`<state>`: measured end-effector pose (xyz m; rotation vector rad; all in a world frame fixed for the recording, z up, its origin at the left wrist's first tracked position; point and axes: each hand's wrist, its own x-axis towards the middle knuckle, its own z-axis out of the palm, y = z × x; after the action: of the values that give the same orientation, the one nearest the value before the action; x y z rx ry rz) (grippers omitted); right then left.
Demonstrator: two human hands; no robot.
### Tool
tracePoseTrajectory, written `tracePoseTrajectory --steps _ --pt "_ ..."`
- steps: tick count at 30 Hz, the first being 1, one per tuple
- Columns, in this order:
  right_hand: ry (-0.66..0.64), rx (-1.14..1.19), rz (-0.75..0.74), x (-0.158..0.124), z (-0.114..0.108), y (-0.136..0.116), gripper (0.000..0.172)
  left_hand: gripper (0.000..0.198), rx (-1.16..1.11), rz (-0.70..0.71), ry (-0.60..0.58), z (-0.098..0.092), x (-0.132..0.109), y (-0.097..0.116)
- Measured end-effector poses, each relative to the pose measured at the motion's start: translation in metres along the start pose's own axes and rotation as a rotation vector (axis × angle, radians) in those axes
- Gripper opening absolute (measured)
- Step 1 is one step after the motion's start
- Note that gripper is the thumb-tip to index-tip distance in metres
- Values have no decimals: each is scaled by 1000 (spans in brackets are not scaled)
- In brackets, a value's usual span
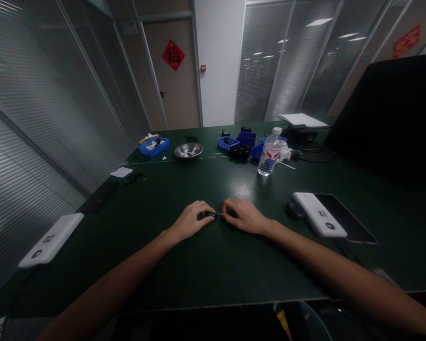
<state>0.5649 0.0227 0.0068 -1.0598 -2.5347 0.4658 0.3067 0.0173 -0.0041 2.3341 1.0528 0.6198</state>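
Observation:
Over the middle of the dark green table, my left hand [192,219] pinches a small dark part with green on it [212,214] between thumb and fingertips. My right hand [244,216] faces it from the right, thumb and fingers pressed together. A thin light piece [218,214] spans the narrow gap between both sets of fingertips. Its kind is too small to make out, and I cannot tell whether it belongs to the dark part. Both forearms come in from the near edge.
A metal bowl [188,151] and blue trays [154,146] holding small parts stand farther back. A water bottle [269,151] is upright at back right. White power banks [51,239] lie on both sides, the right one overlapping a dark phone-like slab [348,219]. A black screen [390,118] rises far right.

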Motion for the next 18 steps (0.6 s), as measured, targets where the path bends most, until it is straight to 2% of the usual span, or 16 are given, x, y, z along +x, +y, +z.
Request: tracePoseTrajectory --steps 7,14,18 --pt "15 31 12 0 3 1 14 26 3 1 -17 -1 0 4" --pt "-6 -18 -49 -1 3 -7 12 24 -12 98 1 1 -2 5" --pt "43 86 -37 -2 8 -6 12 26 -76 101 51 1 -4 4"
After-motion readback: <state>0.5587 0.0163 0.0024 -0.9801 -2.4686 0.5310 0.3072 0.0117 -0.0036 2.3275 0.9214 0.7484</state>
